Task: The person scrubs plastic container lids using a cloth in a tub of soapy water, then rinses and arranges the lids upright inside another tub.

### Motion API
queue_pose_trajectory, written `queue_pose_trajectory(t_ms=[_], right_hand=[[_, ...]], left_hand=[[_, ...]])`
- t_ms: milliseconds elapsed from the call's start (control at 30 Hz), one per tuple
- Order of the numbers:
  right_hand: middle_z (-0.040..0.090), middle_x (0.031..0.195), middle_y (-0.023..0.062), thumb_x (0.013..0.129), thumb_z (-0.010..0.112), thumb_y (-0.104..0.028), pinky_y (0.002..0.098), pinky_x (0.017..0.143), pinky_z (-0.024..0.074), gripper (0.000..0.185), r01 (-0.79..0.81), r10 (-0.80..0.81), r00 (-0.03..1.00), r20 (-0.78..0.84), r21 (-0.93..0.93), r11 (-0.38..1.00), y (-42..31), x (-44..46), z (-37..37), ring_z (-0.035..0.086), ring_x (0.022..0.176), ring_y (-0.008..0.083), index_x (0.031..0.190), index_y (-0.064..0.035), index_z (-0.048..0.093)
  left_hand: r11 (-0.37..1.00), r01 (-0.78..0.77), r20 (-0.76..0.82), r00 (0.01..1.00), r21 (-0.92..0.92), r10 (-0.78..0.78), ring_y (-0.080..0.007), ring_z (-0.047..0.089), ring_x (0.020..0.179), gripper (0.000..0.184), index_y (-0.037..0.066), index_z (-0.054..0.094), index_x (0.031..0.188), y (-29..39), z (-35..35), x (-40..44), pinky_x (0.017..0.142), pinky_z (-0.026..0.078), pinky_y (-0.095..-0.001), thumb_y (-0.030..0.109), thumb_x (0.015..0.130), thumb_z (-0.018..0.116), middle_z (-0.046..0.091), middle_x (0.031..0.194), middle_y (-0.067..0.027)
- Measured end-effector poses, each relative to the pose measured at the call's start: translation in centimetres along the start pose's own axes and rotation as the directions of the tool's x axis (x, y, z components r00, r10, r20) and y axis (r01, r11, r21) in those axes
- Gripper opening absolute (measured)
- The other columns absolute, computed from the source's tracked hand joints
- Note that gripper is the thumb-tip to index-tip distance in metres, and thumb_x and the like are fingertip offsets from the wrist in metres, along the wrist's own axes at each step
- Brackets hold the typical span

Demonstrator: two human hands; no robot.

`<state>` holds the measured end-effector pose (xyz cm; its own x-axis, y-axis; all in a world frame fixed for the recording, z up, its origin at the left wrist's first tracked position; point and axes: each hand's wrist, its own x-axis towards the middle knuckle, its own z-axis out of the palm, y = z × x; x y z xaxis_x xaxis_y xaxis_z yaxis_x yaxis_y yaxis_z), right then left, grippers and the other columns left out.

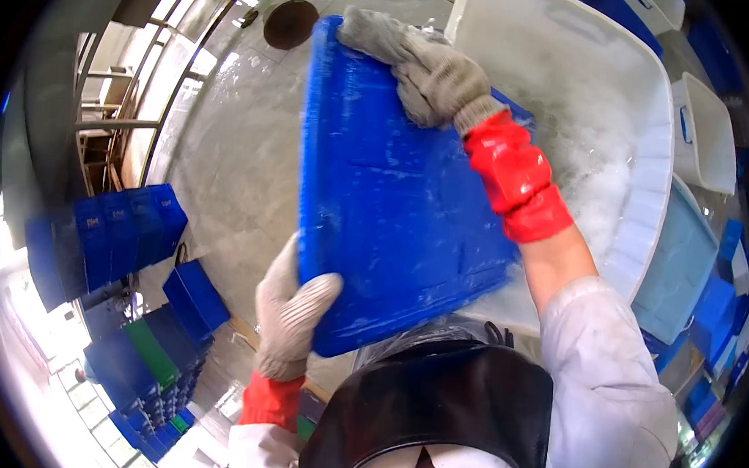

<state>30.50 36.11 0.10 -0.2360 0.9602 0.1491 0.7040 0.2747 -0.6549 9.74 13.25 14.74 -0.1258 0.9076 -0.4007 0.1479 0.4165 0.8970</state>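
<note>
Black apron (442, 399) at bottom centre; left hand (292, 310) clamps the blue panel (393, 209), right hand (443, 81) clutches grey cloth (370, 35); wetness might cause slipping.

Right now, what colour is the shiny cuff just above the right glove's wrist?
The shiny cuff is bright red, seen best in the head view.

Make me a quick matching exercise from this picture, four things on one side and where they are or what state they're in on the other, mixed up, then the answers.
Column one
1. left hand
2. right hand
3. white tub
4. black apron

Column two
A. contains foamy water
B. at the bottom centre of the picture
C. holds a grey cloth
D. grips the blue panel by its edge

Pairs: 1-D, 2-C, 3-A, 4-B
</note>
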Motion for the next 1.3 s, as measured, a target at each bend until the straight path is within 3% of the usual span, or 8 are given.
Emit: queue_pose_trajectory(t_ms=[100, 200, 500, 700, 867, 1000, 1133, 1300], right_hand=[[0.065, 0.133, 0.0164, 0.097, 0.060, -0.019, 0.0390, 0.107, 0.0485, 0.047, 0.266, -0.196, 0.933, -0.302, 0.211, 0.941, 7.3, -3.2, 4.1, 0.060, 0.125, 0.0312, 0.143, -0.0093, 0.058], [0.064, 0.132, 0.0204, 0.094, 0.061, -0.014, 0.0390, 0.111, 0.0451, 0.052, -0.346, 0.336, 0.901, 0.274, -0.012, 0.938, 9.4, -13.6, 2.3, 0.060, 0.126, 0.0331, 0.145, -0.0083, 0.055], [0.073, 0.115, 0.0172, 0.095, 0.060, -0.028, 0.0469, 0.088, 0.0553, 0.044, -0.209, 0.220, 0.930, 0.295, -0.070, 0.976, 9.9, -35.8, -2.0, 0.070, 0.104, 0.0362, 0.139, -0.0250, 0.062], [0.072, 0.116, 0.0170, 0.098, 0.059, -0.036, 0.0461, 0.088, 0.0545, 0.044, -0.549, 0.578, 0.798, 0.170, -0.190, 0.814, 8.8, -40.5, -11.5, 0.069, 0.104, 0.0366, 0.138, -0.0191, 0.062], [0.070, 0.121, 0.0171, 0.097, 0.059, -0.035, 0.0468, 0.083, 0.0573, 0.031, -0.527, 0.528, 0.849, -0.027, -0.105, 0.843, 8.1, -44.2, -14.2, 0.068, 0.104, 0.0386, 0.122, -0.0191, 0.069], [0.069, 0.115, 0.0159, 0.095, 0.061, -0.028, 0.0455, 0.084, 0.0557, 0.019, -0.460, 0.473, 0.872, -0.130, 0.116, 0.880, 9.4, -40.5, -11.6, 0.066, 0.102, 0.0384, 0.105, -0.0159, 0.072], [0.070, 0.100, 0.0185, 0.095, 0.063, -0.030, 0.0476, 0.077, 0.0547, 0.030, 0.318, -0.325, 0.913, -0.248, -0.071, 0.946, 5.8, -31.5, -10.3, 0.069, 0.088, 0.0386, 0.117, -0.0095, 0.066], [0.072, 0.097, 0.0225, 0.095, 0.065, -0.025, 0.0479, 0.078, 0.0547, 0.053, -0.134, 0.128, 0.990, 0.054, 0.136, 0.982, -0.8, -24.3, -5.4, 0.070, 0.087, 0.0400, 0.146, -0.0161, 0.056]], left_hand=[[0.999, -0.021, -0.136, 0.991, -0.034, 0.016, -0.0205, 0.063, 0.114, 0.088, -0.010, 0.050, 0.146, 0.8, -2.0, -3.1, 0.100, 0.050, -0.0337, 0.037, 0.081, 0.086, 0.066, 0.129, -0.0133], [0.996, -0.043, -0.159, 0.987, -0.078, 0.030, -0.0233, 0.065, 0.112, 0.095, -0.013, 0.049, 0.145, 1.1, -2.2, -5.5, 0.100, 0.051, -0.0344, 0.037, 0.075, 0.088, 0.066, 0.128, -0.0162], [0.926, -0.347, 0.035, 0.938, 0.149, 0.346, -0.0234, 0.067, 0.109, 0.084, -0.010, 0.055, 0.143, 8.1, 3.7, -4.9, 0.099, 0.053, -0.0353, 0.017, 0.067, 0.078, 0.069, 0.125, -0.0165], [0.017, -0.969, 0.805, 0.215, 0.247, 0.553, -0.0337, 0.072, 0.079, 0.071, 0.004, 0.064, 0.138, 14.7, 6.9, -2.4, 0.089, 0.056, -0.0424, 0.007, 0.068, 0.079, 0.072, 0.091, -0.0151], [-0.321, -0.824, 0.651, 0.074, 0.467, 0.755, -0.0260, 0.070, 0.083, 0.031, 0.013, 0.074, 0.100, 13.0, 6.5, 6.5, 0.085, 0.051, -0.0402, 0.002, 0.071, 0.078, 0.075, 0.085, -0.0049], [0.200, -0.928, 0.104, 0.243, 0.314, 0.964, -0.0261, 0.067, 0.118, 0.024, 0.007, 0.072, 0.110, 3.4, 9.7, 16.7, 0.110, 0.045, -0.0426, -0.001, 0.087, 0.070, 0.072, 0.125, -0.0155], [0.850, -0.497, 0.041, 0.859, -0.176, 0.511, -0.0172, 0.059, 0.120, 0.043, -0.004, 0.059, 0.136, -9.6, 15.0, 17.2, 0.105, 0.046, -0.0308, 0.026, 0.110, 0.045, 0.064, 0.133, -0.0122], [0.930, -0.320, 0.132, 0.929, -0.178, 0.345, -0.0118, 0.060, 0.090, 0.051, 0.003, 0.065, 0.118, -24.7, 19.5, 10.2, 0.082, 0.051, -0.0307, 0.047, 0.111, 0.040, 0.066, 0.100, -0.0018]])
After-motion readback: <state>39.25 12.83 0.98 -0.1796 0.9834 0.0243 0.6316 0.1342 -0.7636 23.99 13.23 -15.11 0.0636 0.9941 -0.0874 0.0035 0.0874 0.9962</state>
